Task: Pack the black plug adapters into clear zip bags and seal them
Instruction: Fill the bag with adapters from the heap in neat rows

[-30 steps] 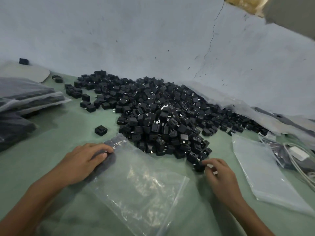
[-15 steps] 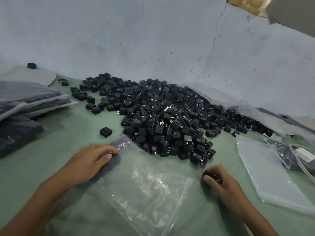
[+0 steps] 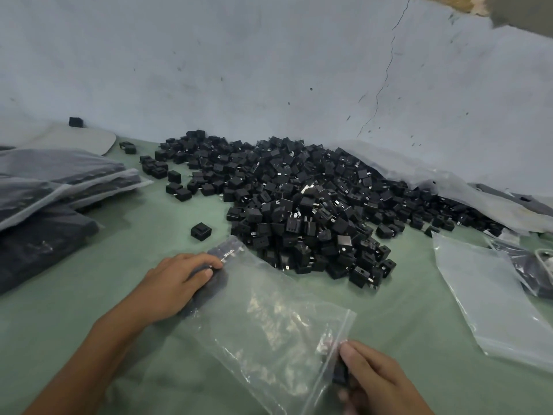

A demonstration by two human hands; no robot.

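- The zip bag (image 3: 263,322) lies on the counter (image 3: 89,310) just before the adapter pile (image 3: 314,211).
- Left hand (image 3: 173,287) presses its adapters flat.
- Right hand (image 3: 377,381) grasps an adapter (image 3: 339,375) at its mouth.
- Film likely light, slippery; grip the rim.

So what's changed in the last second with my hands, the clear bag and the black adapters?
The right hand left the near edge of the pile of black plug adapters gripping one black adapter and drew back to the open end of the clear plastic zip bag. The left hand stays on the bag's far end.
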